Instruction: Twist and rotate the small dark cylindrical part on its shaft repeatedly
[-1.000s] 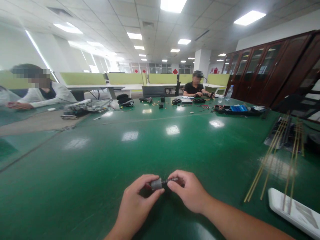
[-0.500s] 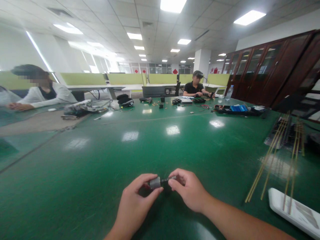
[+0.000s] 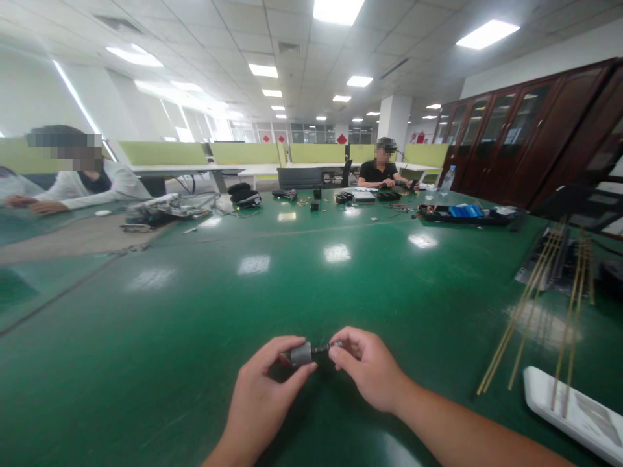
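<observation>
Between its thumb and fingers, my left hand [image 3: 265, 389] grips a small grey metal cylinder [image 3: 301, 354] that looks like a little motor. From the cylinder's right end runs a thin dark shaft [image 3: 320, 349], which appears ribbed or threaded. My right hand [image 3: 367, 366] pinches the shaft's far end between thumb and index finger. Both hands are held low over the green table [image 3: 302, 292]. The cylinder's left end is partly hidden by my left fingers, and how the shaft joins it is too small to make out.
To the right are thin brass-coloured rods [image 3: 530, 305] and a white tray [image 3: 533, 383]. Electronic parts [image 3: 165, 211], a black bin with blue items [image 3: 464, 214] and a water bottle [image 3: 446, 180] lie farther off. One person [image 3: 379, 172] sits opposite, another [image 3: 92, 178] at left.
Almost nothing differs. Both hands keep their hold on the cylinder and shaft, with a very slight shift of the cylinder to the left. The person at left has moved a little.
</observation>
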A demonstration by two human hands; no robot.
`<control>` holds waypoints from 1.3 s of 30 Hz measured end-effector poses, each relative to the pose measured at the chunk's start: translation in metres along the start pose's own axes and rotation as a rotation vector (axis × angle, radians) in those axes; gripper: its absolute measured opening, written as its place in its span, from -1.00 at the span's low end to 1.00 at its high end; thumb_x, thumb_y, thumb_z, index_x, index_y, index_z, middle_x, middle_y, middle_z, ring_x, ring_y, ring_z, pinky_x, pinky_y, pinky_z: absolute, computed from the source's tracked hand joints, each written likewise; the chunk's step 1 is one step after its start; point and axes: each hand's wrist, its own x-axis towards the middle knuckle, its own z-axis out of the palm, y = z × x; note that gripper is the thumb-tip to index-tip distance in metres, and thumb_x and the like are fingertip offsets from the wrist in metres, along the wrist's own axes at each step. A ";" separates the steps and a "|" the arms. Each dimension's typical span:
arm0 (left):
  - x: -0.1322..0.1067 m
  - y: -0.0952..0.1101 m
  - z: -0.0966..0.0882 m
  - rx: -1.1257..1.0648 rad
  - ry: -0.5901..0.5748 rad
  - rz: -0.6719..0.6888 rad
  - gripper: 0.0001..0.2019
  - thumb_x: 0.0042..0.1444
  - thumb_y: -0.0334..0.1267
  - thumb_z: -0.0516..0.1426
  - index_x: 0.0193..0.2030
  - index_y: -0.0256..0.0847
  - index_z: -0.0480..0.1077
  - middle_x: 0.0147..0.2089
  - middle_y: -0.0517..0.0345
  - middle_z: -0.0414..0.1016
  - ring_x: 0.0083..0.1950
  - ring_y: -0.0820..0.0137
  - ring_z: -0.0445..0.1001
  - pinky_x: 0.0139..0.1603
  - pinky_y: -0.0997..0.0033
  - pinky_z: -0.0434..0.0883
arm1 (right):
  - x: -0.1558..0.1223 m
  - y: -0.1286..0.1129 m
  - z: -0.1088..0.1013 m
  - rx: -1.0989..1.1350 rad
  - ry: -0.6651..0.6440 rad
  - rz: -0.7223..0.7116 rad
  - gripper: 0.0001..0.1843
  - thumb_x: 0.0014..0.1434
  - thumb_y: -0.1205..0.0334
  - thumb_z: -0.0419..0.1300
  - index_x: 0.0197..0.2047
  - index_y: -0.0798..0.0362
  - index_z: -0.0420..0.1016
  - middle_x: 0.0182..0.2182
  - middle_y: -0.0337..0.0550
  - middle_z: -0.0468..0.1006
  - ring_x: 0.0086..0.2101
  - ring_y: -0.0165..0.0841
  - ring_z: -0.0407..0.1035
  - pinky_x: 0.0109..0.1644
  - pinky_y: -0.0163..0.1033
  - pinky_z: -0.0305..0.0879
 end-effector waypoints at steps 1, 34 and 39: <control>0.000 0.000 0.000 0.001 -0.001 -0.003 -0.71 0.04 -0.06 0.29 -0.11 -0.06 0.47 -0.15 0.21 0.54 -0.21 0.32 0.52 -0.11 0.34 0.45 | 0.000 0.000 0.000 0.001 -0.001 0.001 -0.82 0.19 0.17 0.19 -0.23 0.11 0.49 -0.44 -0.21 0.49 -0.39 -0.38 0.38 -0.25 -0.28 0.30; 0.001 -0.001 -0.003 0.002 0.034 -0.028 -0.67 0.03 -0.04 0.28 -0.10 -0.14 0.48 -0.13 0.09 0.55 -0.21 0.26 0.54 -0.12 0.29 0.51 | 0.002 0.000 0.000 0.017 0.037 0.012 -0.80 0.20 0.13 0.18 -0.20 0.10 0.47 -0.39 -0.19 0.49 -0.41 -0.39 0.36 -0.23 -0.27 0.31; 0.001 -0.002 -0.002 0.012 0.041 -0.038 -0.66 0.02 -0.03 0.29 -0.10 -0.12 0.48 -0.12 0.10 0.54 -0.19 0.25 0.53 -0.10 0.28 0.50 | 0.001 -0.001 -0.001 0.011 0.047 0.011 -0.80 0.21 0.13 0.18 -0.20 0.09 0.47 -0.39 -0.19 0.50 -0.40 -0.39 0.38 -0.24 -0.28 0.31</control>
